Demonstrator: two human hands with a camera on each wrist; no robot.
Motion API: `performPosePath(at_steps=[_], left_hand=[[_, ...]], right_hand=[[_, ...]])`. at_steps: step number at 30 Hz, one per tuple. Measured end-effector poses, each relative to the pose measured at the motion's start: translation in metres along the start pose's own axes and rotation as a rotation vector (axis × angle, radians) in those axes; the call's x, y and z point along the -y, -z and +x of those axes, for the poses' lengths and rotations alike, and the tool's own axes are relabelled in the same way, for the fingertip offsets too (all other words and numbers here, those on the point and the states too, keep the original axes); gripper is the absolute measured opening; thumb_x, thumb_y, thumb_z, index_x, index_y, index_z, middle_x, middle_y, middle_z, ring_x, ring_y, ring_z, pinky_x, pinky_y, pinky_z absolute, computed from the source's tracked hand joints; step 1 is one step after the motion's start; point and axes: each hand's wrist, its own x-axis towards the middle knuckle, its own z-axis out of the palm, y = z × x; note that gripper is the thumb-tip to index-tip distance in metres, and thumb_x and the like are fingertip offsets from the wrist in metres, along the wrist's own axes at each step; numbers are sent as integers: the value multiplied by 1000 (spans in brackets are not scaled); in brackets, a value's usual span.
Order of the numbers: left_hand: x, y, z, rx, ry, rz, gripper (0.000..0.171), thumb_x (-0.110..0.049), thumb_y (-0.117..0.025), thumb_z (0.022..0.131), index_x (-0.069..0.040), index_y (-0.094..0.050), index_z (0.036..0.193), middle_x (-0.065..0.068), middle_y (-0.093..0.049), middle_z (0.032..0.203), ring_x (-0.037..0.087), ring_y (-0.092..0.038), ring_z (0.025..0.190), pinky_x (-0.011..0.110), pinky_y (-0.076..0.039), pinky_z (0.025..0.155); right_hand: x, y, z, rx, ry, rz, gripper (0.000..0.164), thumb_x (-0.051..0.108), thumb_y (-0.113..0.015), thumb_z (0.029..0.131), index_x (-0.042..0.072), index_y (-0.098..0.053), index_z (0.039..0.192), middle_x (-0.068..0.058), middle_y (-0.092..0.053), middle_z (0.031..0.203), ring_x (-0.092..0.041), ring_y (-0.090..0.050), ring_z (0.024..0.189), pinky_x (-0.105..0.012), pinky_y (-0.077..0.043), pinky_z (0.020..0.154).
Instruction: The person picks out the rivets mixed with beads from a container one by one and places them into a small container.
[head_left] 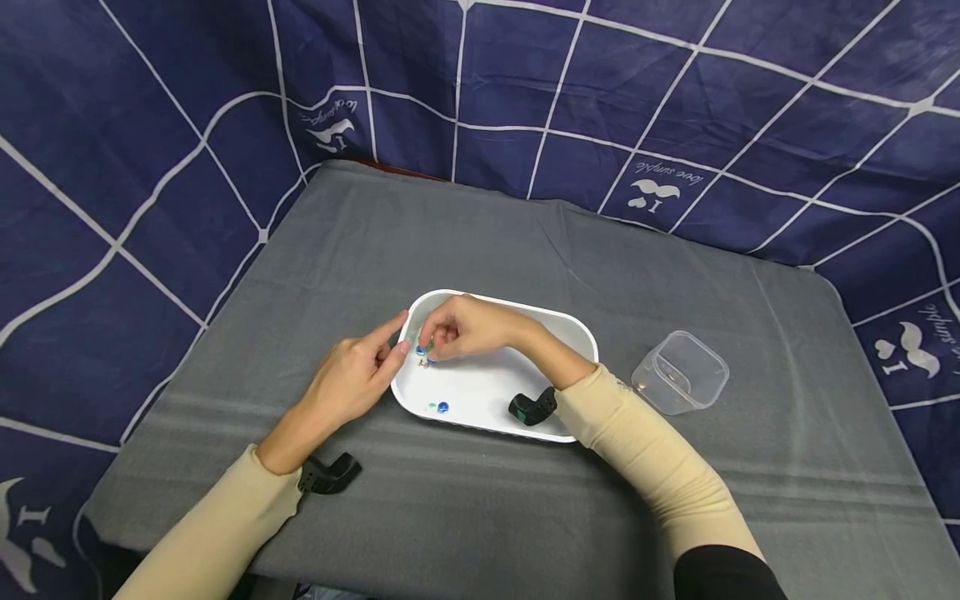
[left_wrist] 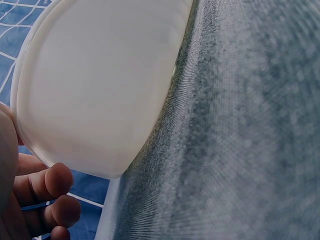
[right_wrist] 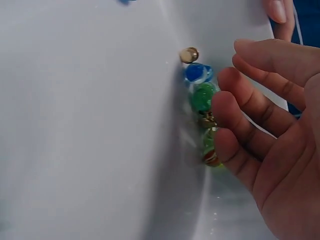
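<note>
A white oblong tray (head_left: 480, 400) rests on the grey cloth. My left hand (head_left: 352, 375) is at its left end, index fingertip and thumb touching the rim; the other fingers bend loosely below the tray edge in the left wrist view. My right hand (head_left: 472, 327) reaches inside the tray, its fingers gently bent. In the right wrist view a row of glass marbles lies along the tray wall: a brownish marble (right_wrist: 189, 55), a blue marble (right_wrist: 196, 73), a green marble (right_wrist: 203, 97) and others partly behind the fingertips. No marble shows between the thumb and fingers.
Another blue marble (head_left: 443, 407) lies near the tray's front wall beside a small pale green one (head_left: 431, 407). A clear plastic container (head_left: 693, 375) stands right of the tray, close to the right sleeve. Behind the table hangs a blue checked curtain (head_left: 510, 92).
</note>
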Motion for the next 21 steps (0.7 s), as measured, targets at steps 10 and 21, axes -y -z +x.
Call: performPosePath(at_steps=[10,21], left_hand=[[0,1,1,5,7,11,41,-15,-60,97,6,-59,132,-5,-52,60,5,-40,48,29,-36,46],[-1,2,1,3,6,11,41,-15,-60,97,6,-59,133,-6,-53,61,5,-41,48,28,-37,47]], right_hand=[[-1,-4,5,50,-21,-33,13,4,-75,85,-1,-71,97,4,-61,67,-2,-48,53,-19,-37,52],[1,-5,10,65,15,-132,15,4,-78,83,2,-75,97,5,-59,61,0,-45,53,-19,-37,55]])
